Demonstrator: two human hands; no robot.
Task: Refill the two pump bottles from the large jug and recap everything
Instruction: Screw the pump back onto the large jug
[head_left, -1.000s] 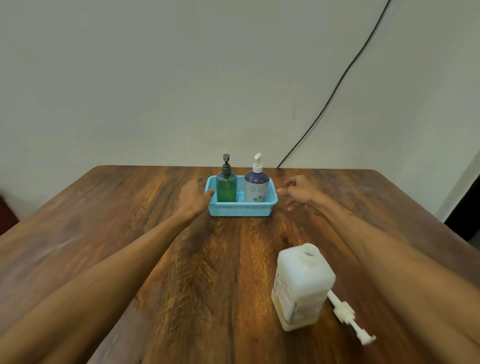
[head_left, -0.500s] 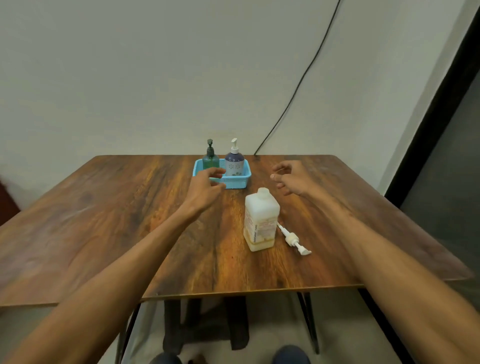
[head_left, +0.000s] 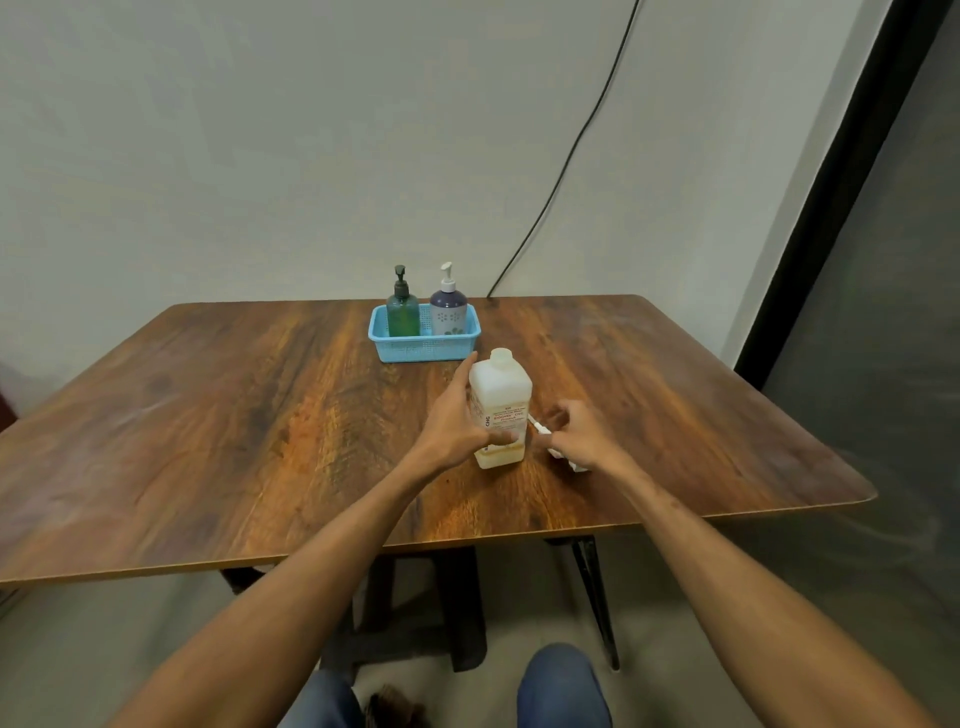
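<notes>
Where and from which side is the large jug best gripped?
Grip the jug by its square body at mid-height, from the left, as the left hand does. It stands upright, uncapped, flat-sided; the loose pump and right hand crowd its right.

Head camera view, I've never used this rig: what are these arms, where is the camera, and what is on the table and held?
No machine here: the arms are a person's, and the one camera sits on their head, looking down. On the brown wooden table, a blue plastic basket holds a green pump bottle and a purple pump bottle, both capped. Nearer, the left grip, a bare hand, holds the uncapped white plastic jug upright. The right grip curls its fingers on the loose white pump lying beside the jug.
</notes>
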